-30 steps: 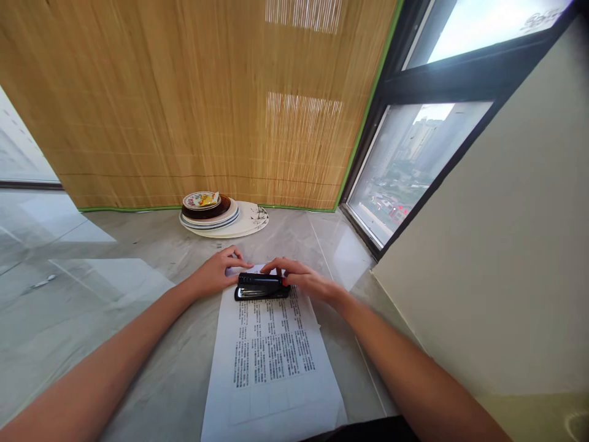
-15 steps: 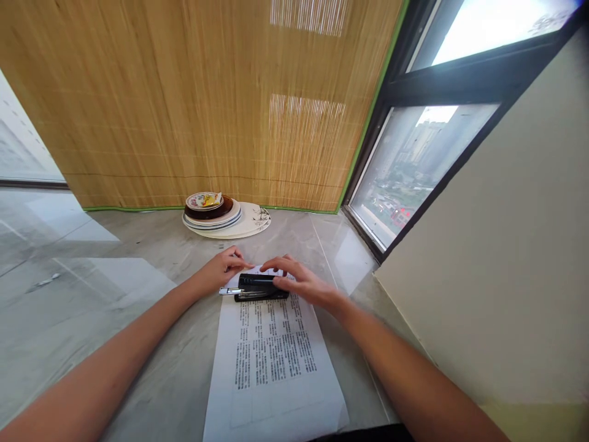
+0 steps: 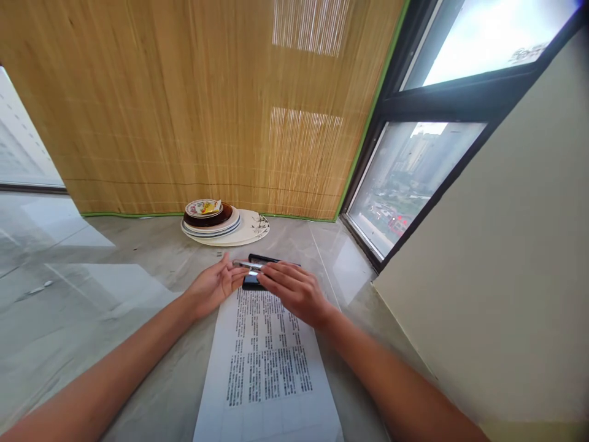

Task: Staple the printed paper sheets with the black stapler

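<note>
A black stapler [image 3: 257, 270] sits lifted at the far end of a printed sheet of paper [image 3: 267, 362], with a silver metal strip sticking out of it to the left. My right hand [image 3: 292, 291] is closed over the stapler from above. My left hand [image 3: 214, 285] holds the stapler's left end, fingertips pinching at the silver strip. The paper lies flat on the grey stone counter [image 3: 115, 294] and runs from the stapler toward me.
A stack of plates [image 3: 211, 218] with a patterned dish on top stands on a white round platter [image 3: 251, 227] at the back. A bamboo blind [image 3: 207, 104] hangs behind. A dark-framed window [image 3: 405, 178] and a cream wall [image 3: 497, 258] close off the right side.
The stapler has been raised off the paper and its silver strip now shows pulled out at the left. Both hands have closed tighter around it; the view shifted slightly.
</note>
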A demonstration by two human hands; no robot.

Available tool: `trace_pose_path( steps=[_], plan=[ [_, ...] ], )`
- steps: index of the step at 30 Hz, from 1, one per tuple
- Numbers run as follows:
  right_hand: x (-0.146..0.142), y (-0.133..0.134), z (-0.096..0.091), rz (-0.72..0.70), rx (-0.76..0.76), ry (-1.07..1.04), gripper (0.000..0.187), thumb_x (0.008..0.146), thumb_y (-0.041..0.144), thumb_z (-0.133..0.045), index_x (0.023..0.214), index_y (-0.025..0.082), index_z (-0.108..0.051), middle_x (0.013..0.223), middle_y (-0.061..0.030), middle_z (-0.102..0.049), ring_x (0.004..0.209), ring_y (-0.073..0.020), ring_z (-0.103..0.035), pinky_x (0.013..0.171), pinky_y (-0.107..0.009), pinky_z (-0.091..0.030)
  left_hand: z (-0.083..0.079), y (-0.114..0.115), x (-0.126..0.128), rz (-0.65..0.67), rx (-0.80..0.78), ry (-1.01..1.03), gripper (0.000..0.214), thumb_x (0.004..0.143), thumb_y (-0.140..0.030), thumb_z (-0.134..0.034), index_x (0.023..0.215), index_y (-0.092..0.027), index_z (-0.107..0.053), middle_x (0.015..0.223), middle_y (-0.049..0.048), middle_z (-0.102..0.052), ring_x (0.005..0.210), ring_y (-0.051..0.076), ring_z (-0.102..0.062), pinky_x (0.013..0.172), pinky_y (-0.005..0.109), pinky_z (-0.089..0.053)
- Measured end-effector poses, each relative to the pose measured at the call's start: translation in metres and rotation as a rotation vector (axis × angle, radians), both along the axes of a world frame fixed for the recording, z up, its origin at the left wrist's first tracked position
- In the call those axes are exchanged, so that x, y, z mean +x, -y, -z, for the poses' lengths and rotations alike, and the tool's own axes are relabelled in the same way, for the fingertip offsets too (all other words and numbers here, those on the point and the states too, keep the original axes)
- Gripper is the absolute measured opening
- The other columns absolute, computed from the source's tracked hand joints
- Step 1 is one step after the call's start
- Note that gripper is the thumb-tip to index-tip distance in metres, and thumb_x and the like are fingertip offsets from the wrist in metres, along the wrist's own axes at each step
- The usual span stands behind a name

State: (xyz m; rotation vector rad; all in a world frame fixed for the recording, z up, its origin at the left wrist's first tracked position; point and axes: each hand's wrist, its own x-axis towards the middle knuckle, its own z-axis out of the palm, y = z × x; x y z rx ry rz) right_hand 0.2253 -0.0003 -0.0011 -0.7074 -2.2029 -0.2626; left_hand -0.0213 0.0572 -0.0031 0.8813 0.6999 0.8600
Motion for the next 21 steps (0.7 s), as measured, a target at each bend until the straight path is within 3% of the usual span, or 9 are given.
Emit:
trace_pose_path(
  steps=[5, 9, 11, 13, 15, 17, 21],
  plan=[
    [-0.003, -0.001, -0.001, -0.021, -0.070, 0.126, 0.039, 0.102, 0.010, -0.052, 0.136, 0.026, -0.064, 0.139, -0.0065, -0.067, 0.133, -0.0229, -0.060, 0.115, -0.046, -0.049, 0.004, 0.002, 0.003, -0.016, -0.014, 0.024, 0.043, 0.106, -0.045, -0.041, 0.107, -0.013, -0.070, 0.105, 0.0154, -0.076, 0.109, 0.025, -0.072, 0.108, 0.043, -0.055],
    [-0.005, -0.002, 0.000, -0.004, -0.189, -0.129, 0.041, 0.096, 0.007, -0.054, 0.130, 0.025, -0.068, 0.129, -0.0064, -0.073, 0.123, -0.0226, -0.066, 0.109, -0.044, -0.053, 0.006, -0.003, 0.000, -0.054, 0.058, -0.014, 0.027, 0.101, -0.028, -0.049, 0.106, -0.013, -0.070, 0.112, 0.0158, -0.075, 0.115, 0.025, -0.070, 0.113, 0.044, -0.053],
    [-0.002, -0.001, -0.001, 0.006, -0.331, -0.308, 0.037, 0.090, 0.012, -0.064, 0.125, 0.023, -0.071, 0.116, -0.0058, -0.077, 0.107, -0.0219, -0.072, 0.096, -0.038, -0.058, 0.004, -0.004, -0.002, -0.110, 0.072, -0.004, 0.023, 0.094, -0.014, -0.050, 0.108, -0.012, -0.070, 0.120, 0.0168, -0.073, 0.123, 0.024, -0.067, 0.117, 0.042, -0.049],
    [0.001, 0.001, -0.001, -0.049, -0.552, -0.357, 0.036, 0.083, 0.020, -0.075, 0.119, 0.021, -0.074, 0.102, -0.0040, -0.079, 0.090, -0.0205, -0.074, 0.081, -0.031, -0.060, 0.003, -0.005, -0.002, -0.181, 0.097, 0.017, 0.028, 0.090, -0.007, -0.051, 0.111, -0.010, -0.068, 0.129, 0.0184, -0.071, 0.130, 0.024, -0.063, 0.120, 0.041, -0.045],
    [0.003, 0.003, -0.002, -0.149, -0.743, -0.279, 0.036, 0.078, 0.023, -0.080, 0.114, 0.019, -0.076, 0.093, -0.0020, -0.079, 0.080, -0.0188, -0.073, 0.074, -0.028, -0.058, 0.000, -0.005, -0.001, -0.219, 0.156, 0.019, 0.028, 0.091, -0.008, -0.053, 0.115, -0.010, -0.068, 0.134, 0.0195, -0.068, 0.134, 0.025, -0.061, 0.122, 0.041, -0.043],
    [0.003, 0.004, -0.003, -0.237, -0.831, -0.181, 0.036, 0.078, 0.026, -0.082, 0.113, 0.019, -0.076, 0.092, -0.0019, -0.078, 0.079, -0.0179, -0.073, 0.076, -0.028, -0.057, -0.002, -0.002, 0.000, -0.218, 0.213, -0.007, 0.026, 0.095, -0.014, -0.057, 0.119, -0.011, -0.067, 0.136, 0.0188, -0.068, 0.133, 0.026, -0.061, 0.122, 0.041, -0.043],
    [-0.003, 0.006, -0.011, -0.241, -0.700, -0.206, 0.032, 0.091, 0.039, -0.074, 0.118, 0.021, -0.074, 0.109, -0.0064, -0.076, 0.100, -0.0203, -0.069, 0.096, -0.035, -0.053, -0.007, 0.008, 0.003, -0.190, 0.302, -0.141, 0.041, 0.090, -0.032, -0.075, 0.127, -0.016, -0.063, 0.128, 0.0161, -0.073, 0.122, 0.028, -0.069, 0.111, 0.043, -0.054]
  ],
)
